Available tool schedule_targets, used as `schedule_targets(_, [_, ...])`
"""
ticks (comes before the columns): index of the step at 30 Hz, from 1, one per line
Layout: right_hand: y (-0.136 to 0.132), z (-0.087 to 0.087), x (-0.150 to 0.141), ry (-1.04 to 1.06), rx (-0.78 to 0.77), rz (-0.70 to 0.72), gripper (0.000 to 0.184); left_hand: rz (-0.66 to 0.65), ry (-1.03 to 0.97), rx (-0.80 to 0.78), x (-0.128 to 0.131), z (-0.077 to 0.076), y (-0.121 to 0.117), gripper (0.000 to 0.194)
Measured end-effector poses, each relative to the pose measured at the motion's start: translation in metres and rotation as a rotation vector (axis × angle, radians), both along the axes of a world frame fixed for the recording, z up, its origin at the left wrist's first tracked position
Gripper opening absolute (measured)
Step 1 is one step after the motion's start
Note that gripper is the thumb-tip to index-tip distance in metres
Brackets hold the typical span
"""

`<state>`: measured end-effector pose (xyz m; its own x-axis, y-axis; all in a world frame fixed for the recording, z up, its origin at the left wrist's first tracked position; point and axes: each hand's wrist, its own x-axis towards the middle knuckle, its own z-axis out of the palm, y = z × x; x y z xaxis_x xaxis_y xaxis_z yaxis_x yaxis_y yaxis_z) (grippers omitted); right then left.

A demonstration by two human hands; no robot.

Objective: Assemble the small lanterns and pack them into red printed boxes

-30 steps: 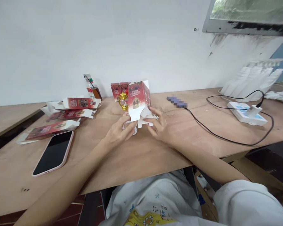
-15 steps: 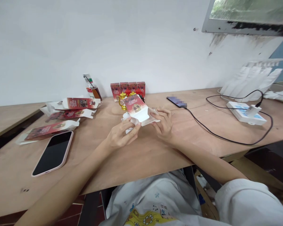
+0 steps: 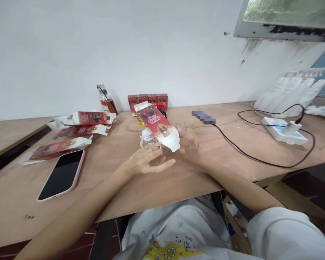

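Observation:
A red printed cardboard box with white flaps at both ends is held up at a slant in front of me. My right hand pinches its right edge near the lower flap. Just below that flap is my left hand, fingers stretched and apart, with one fingertip close to or touching the box. Behind the left fingers stands a small white lantern-like ornament with a clear body, partly covered by hand and box. Small clear and metallic bits show beyond my right hand.
Several closed red boxes line the wall, with gold, red and black ornaments before them. Flattened boxes and a phone lie left, near a bottle. Rightward are a second phone, its cable and a power strip.
The box has turned in my right hand so its long printed face and both flaps show. My left fingers have loosened and straightened, and the white ornament has come into view.

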<state>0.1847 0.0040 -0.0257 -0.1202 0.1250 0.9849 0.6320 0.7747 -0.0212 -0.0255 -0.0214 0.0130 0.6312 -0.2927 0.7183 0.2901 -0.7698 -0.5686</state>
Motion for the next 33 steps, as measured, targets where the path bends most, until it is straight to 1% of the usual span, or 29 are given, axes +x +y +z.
schedule_targets(3, [-0.003, 0.003, -0.001, -0.039, -0.021, -0.033, 0.032, 0.014, 0.003, 0.074, 0.001, 0.003, -0.002, 0.031])
schedule_targets(7, [-0.005, 0.009, 0.0, -0.026, 0.031, 0.003, 0.031, 0.031, -0.033, 0.08, 0.003, 0.007, 0.002, 0.022])
schedule_targets(9, [-0.003, 0.011, 0.003, -0.01, 0.026, 0.016, 0.031, 0.049, -0.061, 0.069, 0.005, 0.008, 0.008, 0.022])
schedule_targets(12, [0.003, 0.01, 0.008, 0.012, -0.021, 0.04, 0.029, 0.068, -0.057, 0.032, 0.012, 0.006, 0.021, 0.037])
schedule_targets(15, [0.008, 0.008, 0.014, 0.084, -0.082, 0.055, 0.024, 0.06, -0.085, -0.035, 0.024, 0.0, 0.035, 0.053])
schedule_targets(18, [0.011, 0.008, 0.017, 0.226, -0.184, 0.102, 0.024, 0.159, -0.119, -0.12, 0.042, -0.006, 0.044, 0.059])
schedule_targets(20, [0.012, 0.009, 0.017, 0.339, -0.239, 0.154, 0.02, 0.246, -0.123, -0.117, 0.055, -0.009, 0.048, 0.055])
schedule_targets(22, [0.013, 0.013, 0.016, 0.446, -0.265, 0.209, 0.018, 0.318, -0.136, -0.079, 0.067, -0.009, 0.053, 0.048])
schedule_targets(25, [0.017, 0.018, 0.015, 0.575, -0.261, 0.247, 0.02, 0.351, -0.205, -0.008, 0.079, -0.006, 0.062, 0.041])
schedule_targets(28, [0.021, 0.02, 0.017, 0.687, -0.283, 0.239, 0.023, 0.355, -0.249, 0.007, 0.08, 0.002, 0.072, 0.039])
schedule_targets(30, [0.022, 0.018, 0.018, 0.705, -0.354, 0.24, 0.025, 0.382, -0.244, -0.035, 0.076, 0.009, 0.075, 0.039])
schedule_targets(33, [0.021, 0.012, 0.017, 0.656, -0.443, 0.212, 0.028, 0.406, -0.204, -0.071, 0.07, 0.022, 0.073, 0.045])
